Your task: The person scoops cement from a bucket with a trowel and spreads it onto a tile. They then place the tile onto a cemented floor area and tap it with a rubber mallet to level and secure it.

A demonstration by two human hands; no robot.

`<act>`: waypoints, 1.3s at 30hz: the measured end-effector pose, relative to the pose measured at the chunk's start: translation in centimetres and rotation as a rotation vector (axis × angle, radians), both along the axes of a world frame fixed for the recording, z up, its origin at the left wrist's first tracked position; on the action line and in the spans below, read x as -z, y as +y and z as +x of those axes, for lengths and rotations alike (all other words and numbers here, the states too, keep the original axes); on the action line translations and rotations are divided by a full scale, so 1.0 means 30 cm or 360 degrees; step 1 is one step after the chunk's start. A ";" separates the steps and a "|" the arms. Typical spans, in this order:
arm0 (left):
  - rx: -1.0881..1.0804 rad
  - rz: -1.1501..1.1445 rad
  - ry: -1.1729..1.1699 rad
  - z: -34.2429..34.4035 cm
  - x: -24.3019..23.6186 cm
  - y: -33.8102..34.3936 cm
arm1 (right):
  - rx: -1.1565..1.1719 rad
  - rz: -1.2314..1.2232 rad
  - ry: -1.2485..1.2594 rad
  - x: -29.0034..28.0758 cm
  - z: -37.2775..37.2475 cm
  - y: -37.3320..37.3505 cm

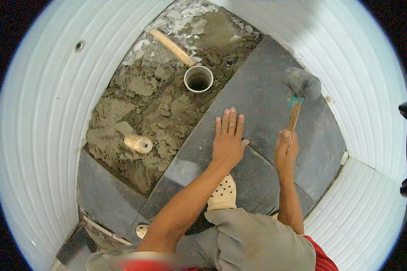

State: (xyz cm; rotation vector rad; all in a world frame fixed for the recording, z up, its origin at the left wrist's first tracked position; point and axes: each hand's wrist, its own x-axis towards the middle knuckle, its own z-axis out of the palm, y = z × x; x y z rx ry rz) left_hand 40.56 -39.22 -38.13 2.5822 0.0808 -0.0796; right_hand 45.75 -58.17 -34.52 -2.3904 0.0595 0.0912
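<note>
My left hand (229, 141) lies flat on a large dark grey floor tile (253, 86), fingers stretched out and pointing away from me. To its right, my right hand (286, 151) is wrapped around the wooden handle of a rubber mallet (302, 83). The mallet's dark, dusty head is over the tile's right part, near the white wall; whether it touches the tile I cannot tell. Left of the tile's long edge spreads damp grey-brown mortar (140, 104). A trowel (138, 143) rests on it, its wooden handle end toward me and its blade partly hidden.
A round, pale-rimmed pipe or cup (198, 79) stands in the mortar, with a wooden handle (172, 47) reaching its rim. Broken white rubble (185, 18) lies farther back. White ribbed walls (40, 113) close in both sides. My cream clog (223, 193) is on the laid tiles.
</note>
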 end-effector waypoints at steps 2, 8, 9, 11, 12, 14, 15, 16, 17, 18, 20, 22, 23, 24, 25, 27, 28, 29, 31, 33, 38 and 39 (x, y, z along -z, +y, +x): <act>-0.0014 -0.0006 0.0032 0.002 0.005 -0.003 | -0.0166 -0.0102 -0.0075 -0.012 -0.015 0.042; -0.0032 -0.0091 0.0074 -0.002 -0.001 0.005 | -0.0194 -0.0151 0.0086 -0.062 -0.027 0.079; -0.0073 -0.0081 -0.0042 -0.003 -0.002 0.005 | -0.0156 -0.0081 0.0014 -0.065 -0.025 0.085; -0.0066 -0.0095 0.0000 -0.006 -0.005 0.003 | -0.0160 -0.0064 -0.0140 -0.063 -0.023 0.103; -0.0074 -0.0090 -0.0016 -0.007 -0.005 0.003 | -0.0198 -0.0129 -0.0212 -0.059 -0.019 0.112; -0.0064 -0.0080 -0.0002 -0.006 -0.006 0.004 | -0.0269 -0.0192 -0.0190 -0.046 -0.014 0.128; -0.0061 -0.0099 0.0010 -0.007 -0.007 0.004 | -0.0305 -0.0187 -0.0086 -0.041 -0.013 0.130; -0.0055 -0.0113 0.0019 -0.006 -0.007 0.006 | -0.0311 -0.0219 0.0151 -0.034 -0.013 0.130; -0.0078 -0.0096 -0.0015 -0.007 -0.008 0.007 | -0.0285 -0.0120 0.0029 -0.028 -0.012 0.125; -0.0080 -0.0104 0.0007 -0.006 -0.008 0.009 | -0.0227 -0.0069 0.0065 -0.020 -0.018 0.121; -0.0049 -0.0112 0.0036 -0.004 -0.007 0.011 | -0.0133 -0.0059 0.0018 -0.003 -0.024 0.105; -0.0064 -0.0093 0.0023 -0.004 -0.008 0.009 | -0.0073 -0.0138 -0.0025 0.015 -0.030 0.092; -0.0062 -0.0090 0.0026 -0.006 -0.010 0.006 | -0.0131 -0.0138 -0.0137 0.019 -0.037 0.086; -0.0062 -0.0105 0.0052 -0.004 -0.011 0.006 | -0.0148 -0.0167 -0.0114 0.019 -0.030 0.078; -0.0061 -0.0119 0.0047 -0.004 -0.015 0.003 | -0.0096 -0.0222 0.0026 0.015 -0.034 0.072; -0.0072 -0.0087 0.0079 0.003 -0.022 -0.001 | -0.0003 0.0077 0.0186 -0.018 -0.023 0.046; -0.0066 -0.0053 0.0112 0.008 -0.026 -0.005 | 0.0191 0.0136 0.0250 -0.041 -0.024 0.032; -0.0047 -0.0031 0.0175 0.022 -0.025 -0.005 | 0.0164 0.0306 0.0247 -0.062 -0.017 0.017; -0.0067 -0.0055 0.0096 0.034 -0.030 -0.007 | 0.0292 0.0493 0.0167 -0.096 -0.044 -0.007; -0.0011 -0.0097 0.0078 0.050 -0.030 -0.007 | 0.0413 0.0498 0.0001 -0.097 -0.063 -0.024; 0.0063 -0.0043 0.0177 0.070 -0.036 -0.004 | -0.0060 -0.0344 -0.0742 0.026 -0.063 -0.019; 0.0074 -0.0056 0.0210 0.072 -0.039 -0.005 | 0.0023 -0.0182 -0.0468 0.038 -0.062 -0.023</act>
